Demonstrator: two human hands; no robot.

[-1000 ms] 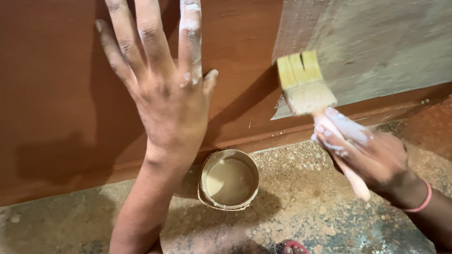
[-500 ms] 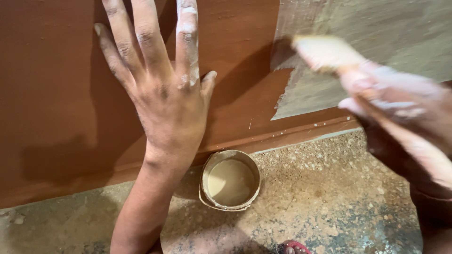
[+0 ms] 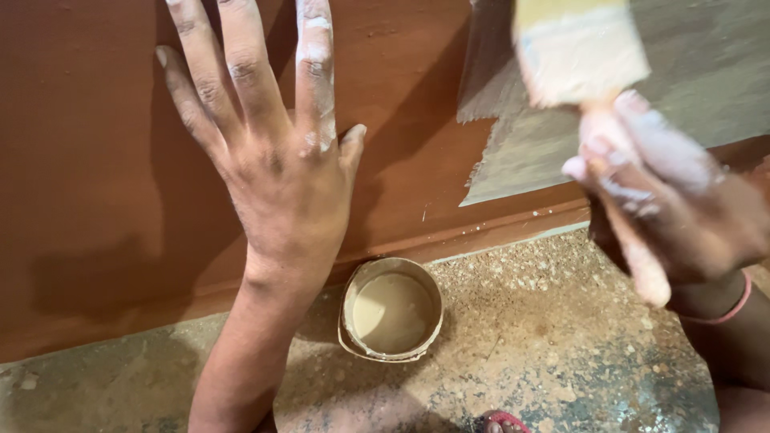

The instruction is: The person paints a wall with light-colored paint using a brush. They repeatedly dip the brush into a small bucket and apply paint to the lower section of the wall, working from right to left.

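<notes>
My left hand (image 3: 273, 152) lies flat against a reddish-brown wall (image 3: 88, 144), fingers spread and streaked with pale paint. My right hand (image 3: 674, 208) grips the handle of a wide paintbrush (image 3: 581, 52), whose cream-coated bristles are raised near the top edge, blurred by motion, in front of a grey-beige painted patch (image 3: 690, 80) on the wall. A small round tub of cream paint (image 3: 391, 309) stands on the floor at the foot of the wall, just right of my left forearm.
The speckled, paint-spattered floor (image 3: 545, 353) runs along the wall's base ledge (image 3: 497, 232). A pink band circles my right wrist (image 3: 734, 309). A bit of pink footwear (image 3: 501, 421) shows at the bottom edge.
My right hand has lifted the brush from the lower edge of the painted patch up and closer to the camera. My left hand stays pressed on the wall.
</notes>
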